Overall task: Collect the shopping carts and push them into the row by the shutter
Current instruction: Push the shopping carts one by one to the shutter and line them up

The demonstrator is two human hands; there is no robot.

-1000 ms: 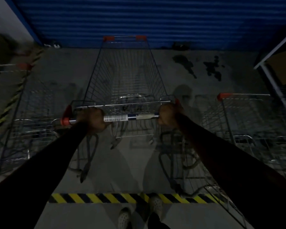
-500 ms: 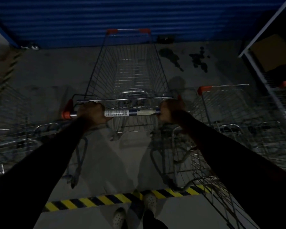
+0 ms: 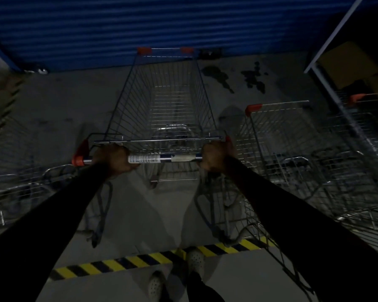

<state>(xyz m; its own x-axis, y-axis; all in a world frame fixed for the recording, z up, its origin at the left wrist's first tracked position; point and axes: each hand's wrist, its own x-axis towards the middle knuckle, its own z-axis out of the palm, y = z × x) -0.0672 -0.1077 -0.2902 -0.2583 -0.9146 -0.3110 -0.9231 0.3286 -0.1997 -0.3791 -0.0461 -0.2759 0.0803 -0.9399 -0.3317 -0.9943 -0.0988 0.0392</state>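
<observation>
Shopping cart (image 3: 164,110) sits dead centre on my feed, nose pointing at the blue shutter (image 3: 140,25). Its front rim, with two orange corner caps, lines up near the shutter's bottom edge; I can't tell whether it touches. The handle bar (image 3: 175,158) runs across the near end, with a white label strip mid-bar and an orange cap on its left end.

The left hand (image 3: 115,159) is wrapped round the bar just left of the label, knuckles up. The right hand (image 3: 214,156) is wrapped round the bar's right end. The hands are well apart, one on each side, with both arms stretched out in dark sleeves (image 3: 52,214).

The cart on the right (image 3: 288,149) stands just beside and roughly parallel, its orange front corner short of the centre cart's nose. A third cart (image 3: 356,98) shows an orange corner further right. The cart on the left (image 3: 20,182) is dim and blurred, and I read only wire mesh.

The grey floor (image 3: 63,105) has dark stains (image 3: 218,78) right of the nose, near the shutter. Yellow-black hazard tape (image 3: 140,261) crosses the floor below the arms. Of the light shoes (image 3: 196,260), one is on the tape and the other is just nearer to me. A white frame (image 3: 327,46) slants across the top right, with a cardboard box (image 3: 347,62) behind it.
</observation>
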